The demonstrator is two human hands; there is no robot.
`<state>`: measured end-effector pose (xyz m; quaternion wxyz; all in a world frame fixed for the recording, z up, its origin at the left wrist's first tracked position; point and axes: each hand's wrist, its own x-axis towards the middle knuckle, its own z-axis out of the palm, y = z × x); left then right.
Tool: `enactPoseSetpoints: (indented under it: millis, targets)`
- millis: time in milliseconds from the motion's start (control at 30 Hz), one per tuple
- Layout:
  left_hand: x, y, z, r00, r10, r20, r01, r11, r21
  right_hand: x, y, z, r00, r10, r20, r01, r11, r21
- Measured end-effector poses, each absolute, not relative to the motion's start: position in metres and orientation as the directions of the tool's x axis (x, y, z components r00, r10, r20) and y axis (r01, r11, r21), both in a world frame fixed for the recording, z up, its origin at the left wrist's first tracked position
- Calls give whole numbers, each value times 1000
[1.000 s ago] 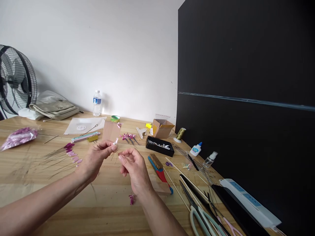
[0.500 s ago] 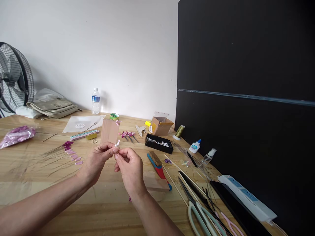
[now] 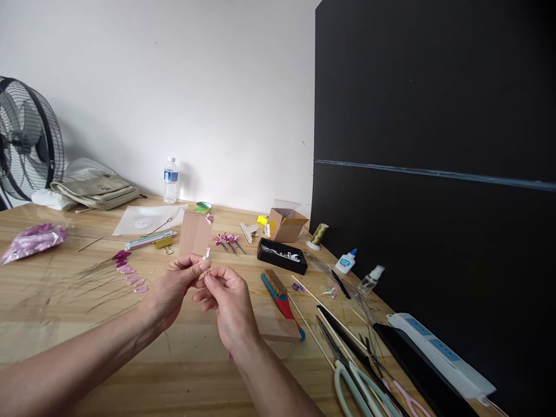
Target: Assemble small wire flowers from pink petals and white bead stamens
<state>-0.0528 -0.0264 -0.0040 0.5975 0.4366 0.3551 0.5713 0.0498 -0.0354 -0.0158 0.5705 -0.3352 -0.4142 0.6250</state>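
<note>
Over the middle of the table, my left hand pinches a small pinkish-white petal piece between thumb and forefinger, its tip sticking up. Close beside it, my right hand is closed in a pinch just below the piece. A tiny thin bit shows at the right fingertips, too small to name. Behind the hands stands a tan wooden block with a pink petal at its top corner. Purple and pink petals on wires lie left of my hands, and pink-purple wired flowers lie beyond them.
A brush, a black tray, scissors and a black comb lie to the right. Farther right are a glue bottle, a spray bottle and a power strip. A water bottle stands by the wall.
The fingers of my right hand have shifted slightly, with the lower ones spreading a little to the left. My left hand keeps its pinch on the petal piece. The view has shifted slightly.
</note>
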Motion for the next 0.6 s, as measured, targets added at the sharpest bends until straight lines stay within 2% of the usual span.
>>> enactPoseSetpoints:
  millis: [133,233,367,500,600]
  targets:
    - [-53,-27,-7,118,987,109,-382,-56,922,50,-35,-17,-165,985,53,-545,-46,-837]
    - [-53,-26,-9,63,987,149,-337,-120,934,52,-31,-20,-239,971,2,-615,-150,-774]
    - [-54,-25,-8,30,984,178,-315,-159,936,56,-26,-21,-345,937,-52,-626,-271,-731]
    - [-52,-28,-6,83,987,138,-338,-103,936,59,-24,-23,-382,922,-67,-604,-304,-737]
    - [-50,-30,-5,145,984,105,-371,-45,928,57,-24,-26,-383,923,-30,-596,-271,-756]
